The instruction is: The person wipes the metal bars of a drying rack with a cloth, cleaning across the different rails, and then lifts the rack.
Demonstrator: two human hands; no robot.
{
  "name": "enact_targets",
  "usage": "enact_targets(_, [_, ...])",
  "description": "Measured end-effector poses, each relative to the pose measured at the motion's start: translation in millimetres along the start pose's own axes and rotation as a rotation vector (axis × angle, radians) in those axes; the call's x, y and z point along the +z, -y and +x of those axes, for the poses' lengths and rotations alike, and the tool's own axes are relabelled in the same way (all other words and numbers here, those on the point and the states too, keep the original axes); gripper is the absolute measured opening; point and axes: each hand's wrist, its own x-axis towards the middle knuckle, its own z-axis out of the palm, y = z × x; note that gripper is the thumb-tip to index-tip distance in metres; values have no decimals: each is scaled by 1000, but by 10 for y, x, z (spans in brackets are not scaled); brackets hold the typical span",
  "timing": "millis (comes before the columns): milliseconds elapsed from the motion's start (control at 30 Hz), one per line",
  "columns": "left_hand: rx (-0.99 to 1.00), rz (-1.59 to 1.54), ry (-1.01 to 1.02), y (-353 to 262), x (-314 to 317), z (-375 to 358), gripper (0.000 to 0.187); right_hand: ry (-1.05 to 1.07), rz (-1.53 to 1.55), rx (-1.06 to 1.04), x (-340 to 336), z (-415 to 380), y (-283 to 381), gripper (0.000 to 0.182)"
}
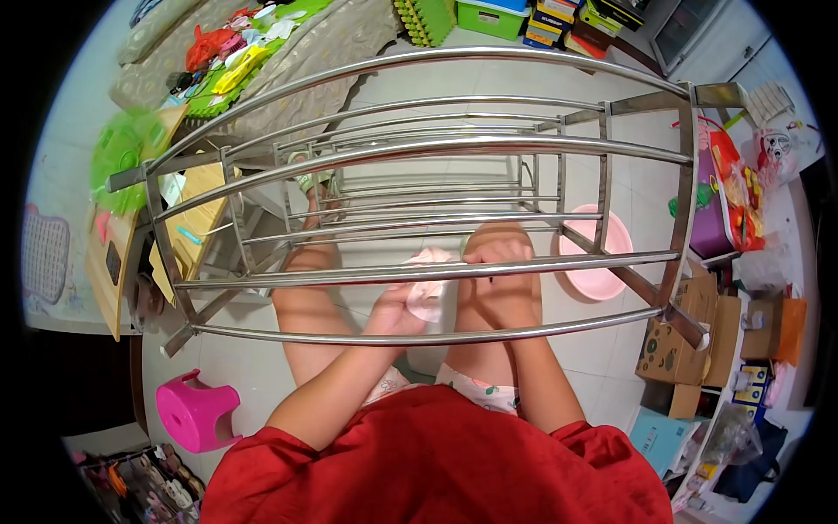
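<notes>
A stainless steel rack [436, 335] of several curved bars and shelves stands across the space in front of me, over my bare legs. My left hand [394, 313] is closed on a crumpled pale pink cloth [426, 301], close to one of the nearer bars. The cloth reaches up behind that bar. My right hand [499, 284] is at the same bar, in front of my knee, with its fingers curled at the rail. The bar crosses over part of this hand and hides some of the fingers.
A pink basin [618, 253] sits on the tiled floor at right, near cardboard boxes [670, 349]. A magenta stool [194, 410] is at lower left. Wooden tables with a green fan [122, 162] stand at left. Cluttered bedding and shoe boxes [550, 22] lie at the back.
</notes>
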Motion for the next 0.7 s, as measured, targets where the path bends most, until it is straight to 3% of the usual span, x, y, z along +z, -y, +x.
enact_targets(100, [32, -86, 159, -106, -27, -91, 71, 38, 16, 33, -45, -1, 0, 5])
enact_targets(167, [134, -133, -136, -215, 131, -221, 60, 28, 31, 14, -36, 7, 20, 5])
enact_targets(200, [137, -127, -142, -248, 93, -245, 60, 28, 39, 17, -22, 4, 37, 5])
enact_targets(433, [39, -276, -37, -79, 69, -102, 49, 39, 27, 0, 2, -20, -67, 6])
enact_targets(533, [14, -205, -15, 34, 150, 2, 63, 39, 9, -6, -3, -5, -44, 5])
enact_targets(700, [-58, -195, 188, 213, 266, 169, 50, 57, -53, -23, -10, 7, -50, 6])
